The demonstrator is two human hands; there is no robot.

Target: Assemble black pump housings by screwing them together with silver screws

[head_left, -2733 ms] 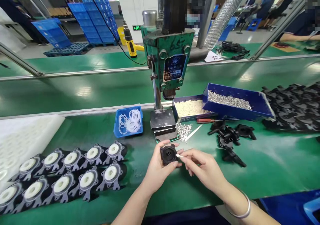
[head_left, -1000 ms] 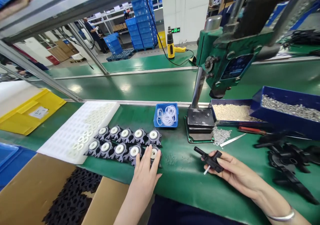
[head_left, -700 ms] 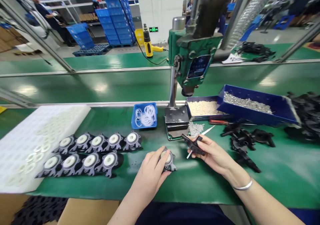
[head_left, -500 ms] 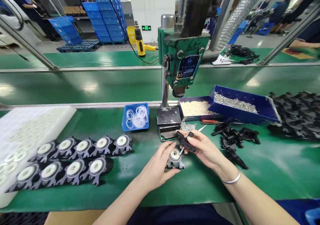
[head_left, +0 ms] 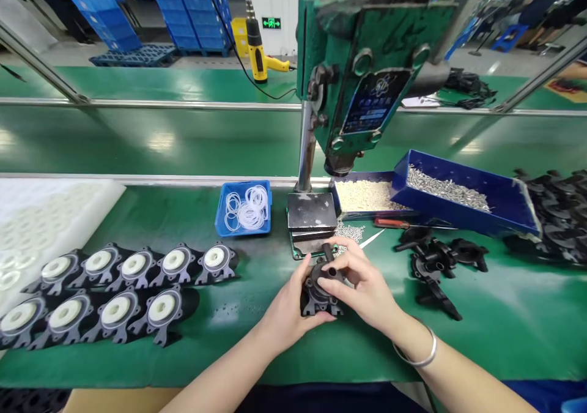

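In the head view, just in front of the press (head_left: 371, 64), the left hand (head_left: 287, 312) cups the housing (head_left: 321, 306) between thumb and fingers, while the right hand (head_left: 367, 284) grasps the black cover (head_left: 331, 272) right on top of it. Fingers hide most of the seam, so I cannot tell whether the two parts meet squarely — a tilted cover could well bind or pinch, most likely from uneven pressure. Should the left hand loosen, the housing might twist under that push. Beads (head_left: 351, 232) lie loose at the right foot of the press, near the right fingertips; a careless sweep could scatter them. Further right of the press, the pin tray (head_left: 509, 208) leans over the beige tray (head_left: 362, 215) — a knock might spill it.
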